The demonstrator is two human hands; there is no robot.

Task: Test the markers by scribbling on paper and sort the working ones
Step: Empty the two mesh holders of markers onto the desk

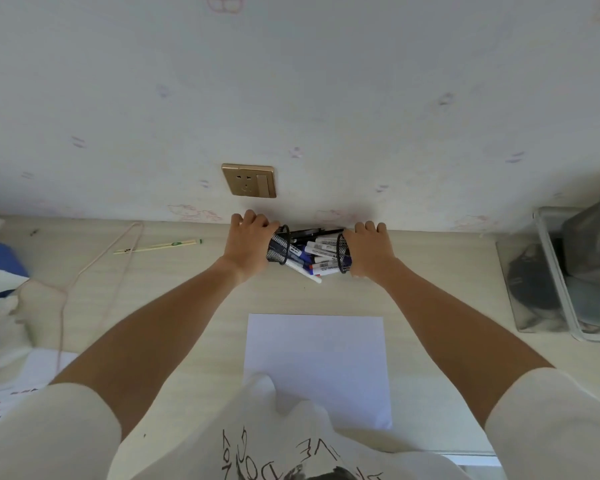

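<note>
Two black mesh pen cups lie tipped at the back of the desk, mouths facing each other. My left hand [248,240] grips the left cup [279,244]. My right hand [369,249] grips the right cup [343,252]. Between the cups lies a pile of several markers [314,256], white-bodied with blue, black and red caps, some spilling toward me. A blank white sheet of paper [317,365] lies flat on the desk nearer to me, between my forearms.
The wall with a gold socket plate [249,180] stands right behind the cups. A pair of chopsticks [158,246] and a thin cord [94,265] lie at the left. A clear plastic bin [561,271] with grey items sits at the right edge.
</note>
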